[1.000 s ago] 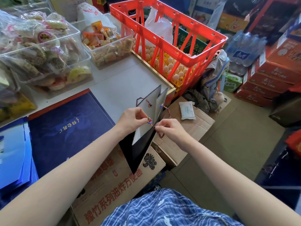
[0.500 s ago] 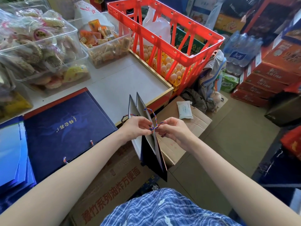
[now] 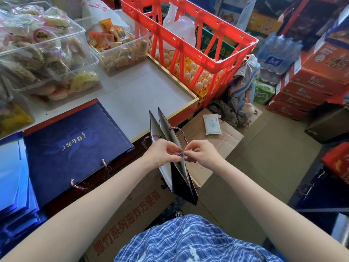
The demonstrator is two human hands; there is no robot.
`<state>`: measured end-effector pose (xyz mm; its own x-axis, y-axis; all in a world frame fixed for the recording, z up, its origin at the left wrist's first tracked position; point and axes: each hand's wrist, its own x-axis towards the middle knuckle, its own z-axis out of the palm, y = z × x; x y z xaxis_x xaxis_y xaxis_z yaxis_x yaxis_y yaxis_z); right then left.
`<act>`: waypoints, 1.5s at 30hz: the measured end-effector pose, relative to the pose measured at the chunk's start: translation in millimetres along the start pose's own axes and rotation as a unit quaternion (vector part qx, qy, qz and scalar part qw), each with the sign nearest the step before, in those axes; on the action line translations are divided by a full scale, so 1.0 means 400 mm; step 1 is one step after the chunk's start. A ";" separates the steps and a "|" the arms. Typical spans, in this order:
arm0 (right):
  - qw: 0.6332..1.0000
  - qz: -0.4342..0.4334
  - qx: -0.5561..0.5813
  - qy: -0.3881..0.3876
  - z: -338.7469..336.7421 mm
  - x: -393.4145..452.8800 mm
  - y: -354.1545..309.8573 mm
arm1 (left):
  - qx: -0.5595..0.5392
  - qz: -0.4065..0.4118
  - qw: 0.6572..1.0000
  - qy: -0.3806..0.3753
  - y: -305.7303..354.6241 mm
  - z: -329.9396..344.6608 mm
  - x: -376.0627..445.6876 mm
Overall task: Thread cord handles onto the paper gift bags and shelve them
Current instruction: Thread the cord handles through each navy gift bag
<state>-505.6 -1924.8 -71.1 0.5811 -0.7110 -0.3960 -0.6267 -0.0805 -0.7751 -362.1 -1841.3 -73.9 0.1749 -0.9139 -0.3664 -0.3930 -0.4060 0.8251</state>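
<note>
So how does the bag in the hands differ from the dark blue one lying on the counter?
The held bag hangs upright and spread open, white lining showing; the counter bag lies flat and folded shut, printed face up. The held bag's cord is pinched between the left hand and right hand; the counter bag's cord lies loose. Both are dark blue with multicoloured twisted cord.

Both forearms extended, converging – left hand (image 3: 164, 152) and right hand (image 3: 203, 154) each in pinch grip, fingertips nearly touching
</note>
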 end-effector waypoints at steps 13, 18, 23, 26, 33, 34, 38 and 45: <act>0.992 -0.076 -0.091 0.038 -0.010 0.003 0.008 | 0.018 -0.008 0.999 0.038 0.011 0.005 0.003; 0.997 -0.054 0.011 0.051 -0.005 0.010 0.017 | -0.023 -0.028 0.998 0.045 0.014 0.000 0.015; 0.998 -0.047 0.027 0.013 -0.022 0.016 0.022 | 0.008 -0.004 0.999 0.050 0.011 -0.002 0.017; 0.997 -0.070 -0.027 -0.011 -0.030 0.017 0.019 | 0.003 0.005 0.999 0.049 0.010 -0.001 0.019; 0.997 -0.070 -0.037 0.005 -0.023 0.021 0.010 | 0.032 0.042 0.997 0.057 0.008 0.014 0.018; 0.997 -0.066 -0.034 0.007 -0.020 0.020 0.013 | 0.036 0.045 0.996 0.062 0.005 0.017 0.018; 0.998 -0.067 -0.012 0.011 -0.011 0.014 0.014 | 0.060 0.080 0.991 0.085 -0.003 0.020 0.010; 0.998 -0.059 -0.009 -0.001 -0.027 0.024 0.009 | 0.080 -0.023 0.963 0.257 -0.043 -0.027 0.008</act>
<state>-507.9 -1939.3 -72.4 0.6529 -0.6942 -0.3030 -0.5630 -0.1773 -0.8072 -345.2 -1837.4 -84.8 0.6036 -0.7902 -0.1062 -0.5001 -0.4790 0.7215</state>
